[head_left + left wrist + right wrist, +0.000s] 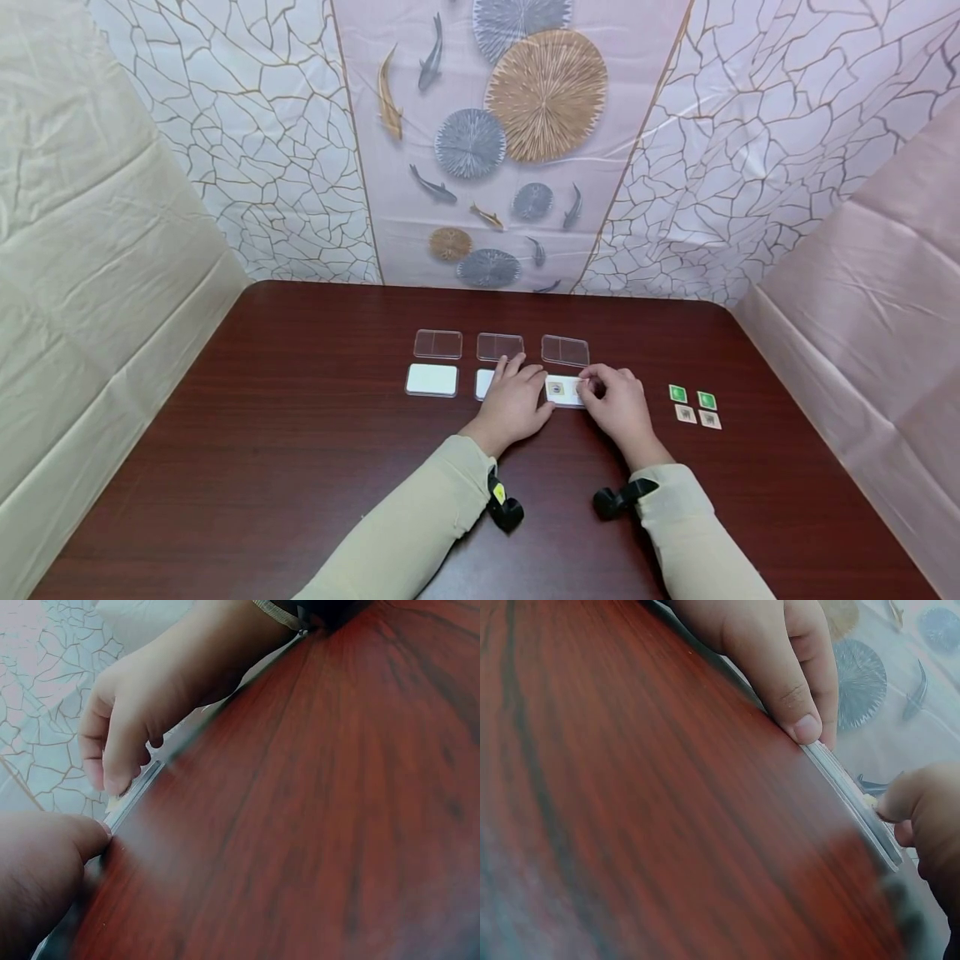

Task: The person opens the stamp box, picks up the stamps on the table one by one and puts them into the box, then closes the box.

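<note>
A white card in a clear plastic case (566, 400) lies on the table between the two hands. A small printed stamp (555, 388) sits on its left half. My left hand (513, 402) rests at the case's left end, fingers spread, with thumb and index fingertip at its edge; it partly covers a second white card (484, 383). Over the right half, my right hand (618, 404) pinches a small stamp-like piece, mostly hidden behind thumb and fingers. In the right wrist view, the left thumb (807, 729) presses at the edge of the case.
Another white card (431, 380) lies at the left. Three clear lids (438, 344) stand in a row behind the cards. To the right are two green stamps (677, 393) and two pale stamps (709, 419). A patterned cloth (480, 208) hangs behind the table.
</note>
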A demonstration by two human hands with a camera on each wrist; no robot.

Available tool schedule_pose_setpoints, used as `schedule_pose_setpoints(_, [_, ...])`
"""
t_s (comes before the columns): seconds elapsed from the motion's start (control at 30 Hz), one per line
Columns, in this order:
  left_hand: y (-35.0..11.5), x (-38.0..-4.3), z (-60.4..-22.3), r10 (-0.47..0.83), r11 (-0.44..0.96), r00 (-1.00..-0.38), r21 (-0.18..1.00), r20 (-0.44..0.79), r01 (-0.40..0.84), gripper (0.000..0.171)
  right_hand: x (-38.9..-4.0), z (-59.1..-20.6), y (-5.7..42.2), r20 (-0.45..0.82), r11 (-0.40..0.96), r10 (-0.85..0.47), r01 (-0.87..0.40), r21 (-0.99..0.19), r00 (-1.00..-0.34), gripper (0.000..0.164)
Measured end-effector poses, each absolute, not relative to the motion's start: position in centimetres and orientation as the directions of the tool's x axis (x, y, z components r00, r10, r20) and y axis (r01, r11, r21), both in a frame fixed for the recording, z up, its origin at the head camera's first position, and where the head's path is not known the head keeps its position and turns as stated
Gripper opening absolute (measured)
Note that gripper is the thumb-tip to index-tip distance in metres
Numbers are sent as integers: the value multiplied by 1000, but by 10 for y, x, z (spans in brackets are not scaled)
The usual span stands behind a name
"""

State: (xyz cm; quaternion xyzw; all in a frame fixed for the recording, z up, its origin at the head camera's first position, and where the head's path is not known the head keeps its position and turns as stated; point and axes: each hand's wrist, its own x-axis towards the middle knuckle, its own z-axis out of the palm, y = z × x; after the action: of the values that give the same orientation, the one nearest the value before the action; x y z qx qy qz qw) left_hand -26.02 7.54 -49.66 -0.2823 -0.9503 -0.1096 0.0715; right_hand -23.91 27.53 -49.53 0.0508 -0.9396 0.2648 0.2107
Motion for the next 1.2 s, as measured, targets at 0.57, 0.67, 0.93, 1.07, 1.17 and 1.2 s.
schedule_pose_setpoints(0.57, [74,-260,-497,529,812,-824,161,202,561,59,-237,-495,278,483,903,-85,-273,-333,-872,7])
schedule_pose_setpoints(0.67, [71,-259,-497,539,800,-813,167,222,576,60,-238,-496,278,511,893,-56,-272,-358,-858,9])
schedule_pose_setpoints(0.93, [45,-263,-496,565,763,-755,137,332,632,55,-238,-496,279,538,875,-16,-273,-401,-843,10])
schedule_pose_setpoints(1.07, [24,-269,-496,563,757,-744,136,359,638,56,-237,-496,279,538,873,-14,-272,-404,-843,9])
schedule_pose_setpoints(1.17, [11,-272,-496,557,761,-747,136,362,634,59,-237,-495,280,542,874,-2,-265,-407,-841,9])
schedule_pose_setpoints(1.2, [7,-273,-496,555,764,-748,134,364,631,61,-237,-495,281,544,875,3,-261,-409,-839,9])
